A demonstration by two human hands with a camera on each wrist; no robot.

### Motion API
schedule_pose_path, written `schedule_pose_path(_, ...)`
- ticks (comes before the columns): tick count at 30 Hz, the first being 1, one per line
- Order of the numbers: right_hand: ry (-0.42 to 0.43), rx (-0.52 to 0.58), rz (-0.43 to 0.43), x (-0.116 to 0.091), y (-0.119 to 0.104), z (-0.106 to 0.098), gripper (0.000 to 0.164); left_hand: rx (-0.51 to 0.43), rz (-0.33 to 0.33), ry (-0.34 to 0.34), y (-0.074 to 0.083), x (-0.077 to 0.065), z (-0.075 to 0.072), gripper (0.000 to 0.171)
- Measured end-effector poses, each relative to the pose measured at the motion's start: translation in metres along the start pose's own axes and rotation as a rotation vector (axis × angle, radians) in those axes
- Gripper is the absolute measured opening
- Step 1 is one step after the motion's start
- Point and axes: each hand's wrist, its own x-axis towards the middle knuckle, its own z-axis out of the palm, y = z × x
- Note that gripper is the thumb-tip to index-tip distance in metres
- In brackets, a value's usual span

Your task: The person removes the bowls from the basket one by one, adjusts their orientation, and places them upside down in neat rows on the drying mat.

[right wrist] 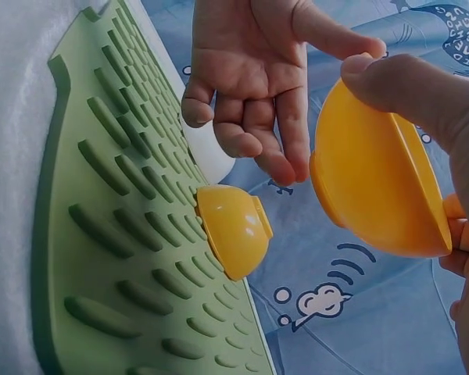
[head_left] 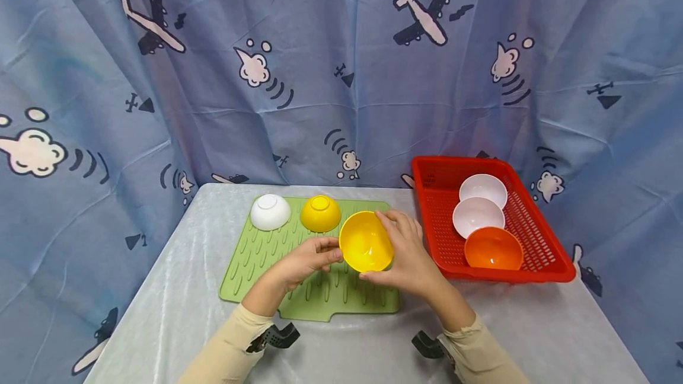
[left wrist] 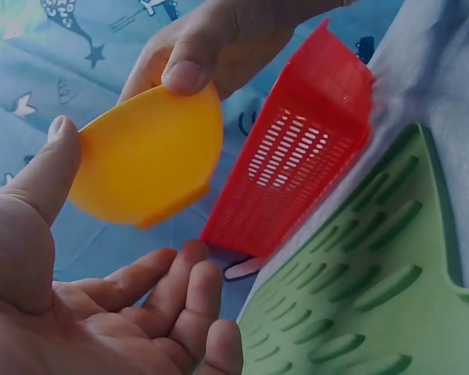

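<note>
A yellow bowl (head_left: 366, 242) is held up over the green drying mat (head_left: 256, 265), its opening tipped toward the head camera. My right hand (head_left: 408, 253) grips it by the rim, thumb on one side and fingers on the other. On the bowl's left side is my left hand (head_left: 312, 259); its thumb tip meets the rim, while the loosely bent fingers (left wrist: 164, 293) stay below and apart from the bowl. A second yellow bowl (head_left: 320, 214) and a white bowl (head_left: 270, 212) rest upside down along the mat's back edge.
At the right stands a red basket (head_left: 440, 224) with perforated walls. In it lie two white bowls (head_left: 482, 190) and an orange bowl (head_left: 493, 248). A pale cloth (head_left: 181, 289) covers the table, and a blue patterned curtain (head_left: 315, 76) hangs behind it.
</note>
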Motion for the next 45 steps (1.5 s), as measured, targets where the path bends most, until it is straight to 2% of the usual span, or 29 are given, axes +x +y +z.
schedule_pose_path(5, 0.006, -0.027, -0.023, 0.0, 0.0, 0.002, 0.122, -0.041, 0.011, 0.0, 0.0, 0.0, 0.003, 0.068)
schedule_pose_path(14, 0.005, -0.068, -0.02, -0.001, -0.001, 0.006, 0.122, -0.1, 0.004, 0.082, 0.004, -0.001, 0.008, 0.046)
schedule_pose_path(18, -0.012, -0.003, 0.015, 0.0, -0.003, 0.002, 0.121, -0.127, 0.032, 0.134, 0.007, -0.003, 0.008, 0.049)
schedule_pose_path(21, -0.019, 0.075, 0.071, 0.001, -0.002, -0.003, 0.116, -0.098, 0.078, 0.198, 0.009, -0.004, 0.007, 0.054)
schedule_pose_path(24, -0.021, 0.143, 0.141, 0.001, 0.0, -0.007, 0.107, -0.013, 0.14, 0.26, 0.012, -0.005, 0.005, 0.058)
schedule_pose_path(27, -0.027, 0.208, 0.197, 0.001, 0.002, -0.01, 0.1, 0.116, 0.206, 0.307, 0.015, -0.006, 0.006, 0.062)
schedule_pose_path(35, -0.069, 0.394, 0.292, 0.0, 0.004, -0.012, 0.079, 0.431, 0.434, 0.448, 0.017, -0.004, 0.009, 0.073)
schedule_pose_path(40, -0.117, 0.448, 0.374, 0.001, 0.002, -0.006, 0.081, 0.624, 0.537, 0.46, 0.017, -0.004, 0.009, 0.074)
schedule_pose_path(45, -0.144, 0.452, 0.456, 0.001, -0.001, 0.0, 0.086, 0.711, 0.573, 0.441, 0.016, -0.005, 0.01, 0.075)
